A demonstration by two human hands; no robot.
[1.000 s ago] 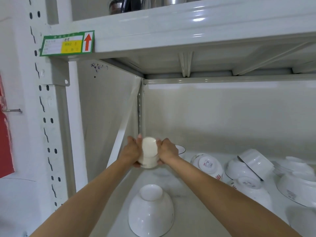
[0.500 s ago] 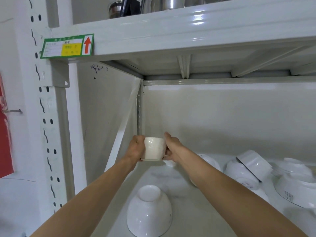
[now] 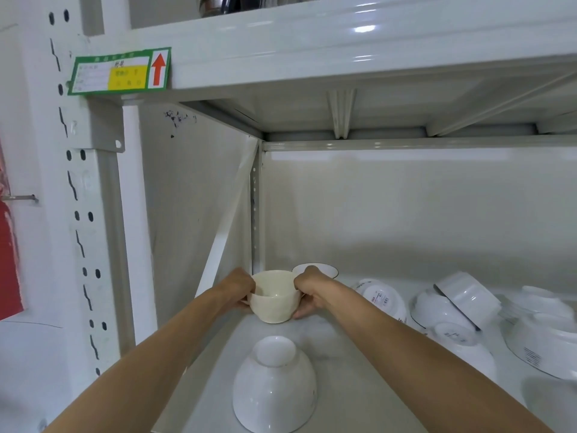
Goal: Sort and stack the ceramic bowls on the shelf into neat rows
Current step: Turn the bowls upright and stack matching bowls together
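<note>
Both hands were on a cream bowl [image 3: 274,296], upright, near the back left corner of the shelf [image 3: 349,385]. The left hand [image 3: 239,290] wrapped its left side and the right hand [image 3: 307,292] its right, fingers curled snug around the wall, thumbs at the rim. Couldn't tell if its base was touching the shelf or just above it.

Stuff around it: right behind the right hand sat a shallow dish [image 3: 315,270] with a dark rim line, tucked against the back wall. In front, toward the camera, a white bowl [image 3: 274,385] stood upside down near the front edge, apart from the cream one. Off to the right was a messy bunch: an upturned bowl with a sticker [image 3: 379,298] partly hidden by the right forearm, then two more upside-down ones with a tilted bowl [image 3: 468,296] leaning across them, and a big bowl [image 3: 543,348] at the far right edge.

On the left, the side panel and a slanted brace [image 3: 229,220] boxed things in, close to the left hand. The upper shelf [image 3: 343,51] hung overhead with a green label [image 3: 120,71] on its front lip. Open shelf showed between the cream bowl and the front bowl, and down the middle under the right arm.
</note>
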